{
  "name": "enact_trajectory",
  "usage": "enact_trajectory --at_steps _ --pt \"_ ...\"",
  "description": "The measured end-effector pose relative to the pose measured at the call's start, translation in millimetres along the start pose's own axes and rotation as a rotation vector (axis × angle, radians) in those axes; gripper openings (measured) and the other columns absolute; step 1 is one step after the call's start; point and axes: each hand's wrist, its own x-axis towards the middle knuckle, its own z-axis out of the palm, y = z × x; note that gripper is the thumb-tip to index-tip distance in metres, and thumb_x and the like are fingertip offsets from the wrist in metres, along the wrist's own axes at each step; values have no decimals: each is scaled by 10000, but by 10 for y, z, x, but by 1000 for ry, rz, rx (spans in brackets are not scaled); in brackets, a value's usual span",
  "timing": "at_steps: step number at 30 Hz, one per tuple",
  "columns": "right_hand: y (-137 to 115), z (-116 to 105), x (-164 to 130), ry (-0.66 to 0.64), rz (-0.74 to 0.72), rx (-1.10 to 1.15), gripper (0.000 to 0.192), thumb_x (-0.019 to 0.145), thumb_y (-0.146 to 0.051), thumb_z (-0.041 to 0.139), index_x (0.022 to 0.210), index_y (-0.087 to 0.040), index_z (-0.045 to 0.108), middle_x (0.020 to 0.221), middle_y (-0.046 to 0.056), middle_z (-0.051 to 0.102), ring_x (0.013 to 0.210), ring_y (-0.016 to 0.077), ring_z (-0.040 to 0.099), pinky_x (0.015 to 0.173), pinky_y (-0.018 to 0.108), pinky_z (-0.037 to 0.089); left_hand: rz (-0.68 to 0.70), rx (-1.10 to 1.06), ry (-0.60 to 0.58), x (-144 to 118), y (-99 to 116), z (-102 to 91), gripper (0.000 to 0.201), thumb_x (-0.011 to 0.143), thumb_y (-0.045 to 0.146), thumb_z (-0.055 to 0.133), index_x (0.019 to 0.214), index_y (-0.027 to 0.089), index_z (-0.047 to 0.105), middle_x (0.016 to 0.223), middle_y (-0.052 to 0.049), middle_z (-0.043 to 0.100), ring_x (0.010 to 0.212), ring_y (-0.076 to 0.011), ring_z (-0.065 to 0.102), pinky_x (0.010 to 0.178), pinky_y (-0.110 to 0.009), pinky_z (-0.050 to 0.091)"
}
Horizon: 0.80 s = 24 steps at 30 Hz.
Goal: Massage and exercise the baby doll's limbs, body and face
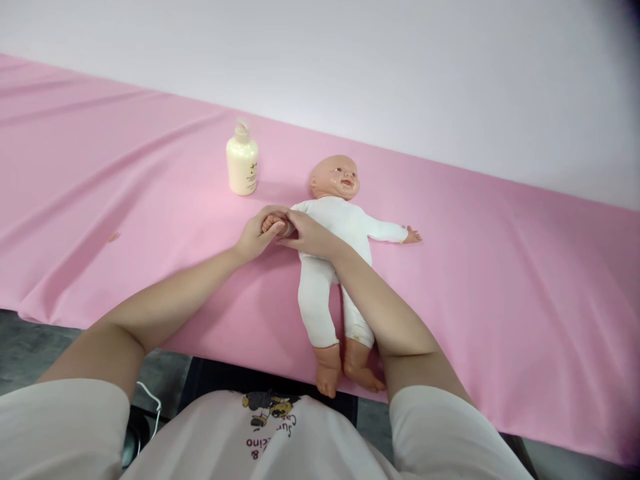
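Your left hand is curled around the small hand of the baby doll, fingers bent and closed over it from the left. Your right hand lies across the doll's sleeve just beside it, fingers half flat and stretched toward the same little hand, touching it; whether it truly grips, you cannot tell. The doll lies on its back on the pink cloth, feet hanging over the near edge. 1 cream lotion bottle stands upright near its head.
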Motion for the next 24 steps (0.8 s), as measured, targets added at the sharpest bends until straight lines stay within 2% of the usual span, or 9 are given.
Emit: enact_trajectory --at_steps 4,7,11,15,19,24 --pt "-29 -17 16 22 -11 -16 483 915 -355 627 1362 -174 593 1250 121 689 1125 261 630 1046 440 494 75 32 -33 -24 8 -8 415 1010 536 545 1211 188 653 1140 -95 766 1058 -189 724 966 -343 561" --pt "-78 -45 28 29 -24 1 457 921 -381 628 1330 -179 601 1207 111 706 1076 256 642 993 408 495 101 -13 -1 -30 -41 -8 410 1027 555 505 1164 192 639 1126 -101 758 1052 -191 724 940 -351 574" --pt "-110 -62 38 44 -51 10 449 939 -432 612 1298 -163 599 1194 119 709 1070 262 639 966 389 473 92 -140 31 -25 -93 5 501 1055 618 354 1115 201 623 1117 -108 742 1043 -193 723 889 -361 595" --pt "-94 -57 36 49 -25 -6 455 959 -453 578 1303 -156 592 1208 129 700 1071 261 623 970 391 450 95 -153 42 -31 -90 28 531 1060 623 324 1132 201 639 1122 -106 742 1029 -188 726 886 -360 601" --pt "-77 -55 28 44 3 -15 479 947 -427 578 1339 -152 560 1256 132 674 1099 261 603 986 395 438 151 -84 54 -46 -83 26 557 1074 595 285 1180 198 661 1158 -125 742 1040 -197 724 881 -372 602" --pt "-81 -44 21 47 42 -12 519 869 -395 663 1318 -153 561 1223 124 673 1067 252 596 952 368 433 245 179 79 -43 -52 -8 623 1074 600 223 1068 227 721 1177 -119 731 1160 -238 674 1074 -481 508"
